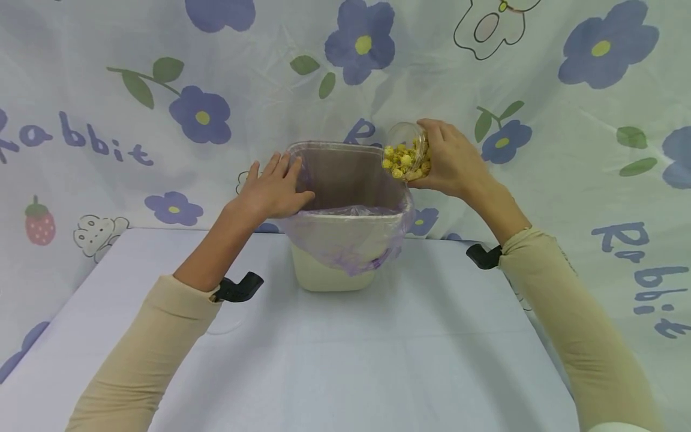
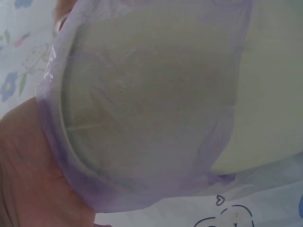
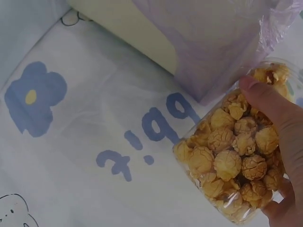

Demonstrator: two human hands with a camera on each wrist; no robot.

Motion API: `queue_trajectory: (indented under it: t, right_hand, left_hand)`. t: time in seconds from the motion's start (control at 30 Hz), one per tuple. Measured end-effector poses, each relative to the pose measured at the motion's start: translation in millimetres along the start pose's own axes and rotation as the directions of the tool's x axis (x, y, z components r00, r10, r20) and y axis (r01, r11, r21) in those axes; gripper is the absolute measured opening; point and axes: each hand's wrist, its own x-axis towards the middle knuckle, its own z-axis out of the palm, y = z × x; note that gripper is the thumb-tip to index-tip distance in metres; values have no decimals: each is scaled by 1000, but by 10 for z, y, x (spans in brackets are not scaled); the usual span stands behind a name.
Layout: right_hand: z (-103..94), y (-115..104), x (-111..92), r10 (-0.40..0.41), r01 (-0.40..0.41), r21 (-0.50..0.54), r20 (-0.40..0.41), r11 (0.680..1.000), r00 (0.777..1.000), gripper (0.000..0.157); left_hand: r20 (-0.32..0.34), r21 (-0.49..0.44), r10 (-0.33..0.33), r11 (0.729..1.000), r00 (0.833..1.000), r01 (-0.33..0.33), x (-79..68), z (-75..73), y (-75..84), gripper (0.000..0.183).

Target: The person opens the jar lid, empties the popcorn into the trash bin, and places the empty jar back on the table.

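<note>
A cream trash can [image 1: 335,273] stands at the far side of the table, lined with a purple plastic bag [image 1: 351,243] folded over its rim. My left hand [image 1: 272,191] rests on the can's left rim with fingers spread straight; the left wrist view shows its palm [image 2: 35,165] against the bag. My right hand [image 1: 456,157] grips a clear plastic jar [image 3: 232,156] of caramel popcorn [image 3: 227,163]. The jar is tilted over the can's right rim, its uncovered mouth toward the opening. Popcorn [image 1: 402,159] lies at that mouth, still within the jar.
A clear round lid [image 1: 224,327] lies on the white tabletop [image 1: 345,366], partly hidden behind the left forearm. Behind the can hangs a white cloth [image 1: 270,78] printed with flowers. Each wrist carries a black camera mount [image 1: 240,288].
</note>
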Motion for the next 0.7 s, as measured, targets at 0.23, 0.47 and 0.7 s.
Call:
queue_trajectory:
  t: [0.23,0.47,0.7]
  right_hand:
    - [24,9,15,-16,16,-23,-3,1000,1000,110]
    - [35,3,48,-39,39,-57,-1,998,999,107]
    - [35,-18,67,-72,72,-93,-3,993,997,107]
  left_hand:
    - [-4,-5,3,1000,1000,-3,6,8,-3,79]
    - [-11,-9,6,1000,1000,-6,17,17,-15,79]
    - [-16,-14,10,1000,1000,-10,31,25,-25,79]
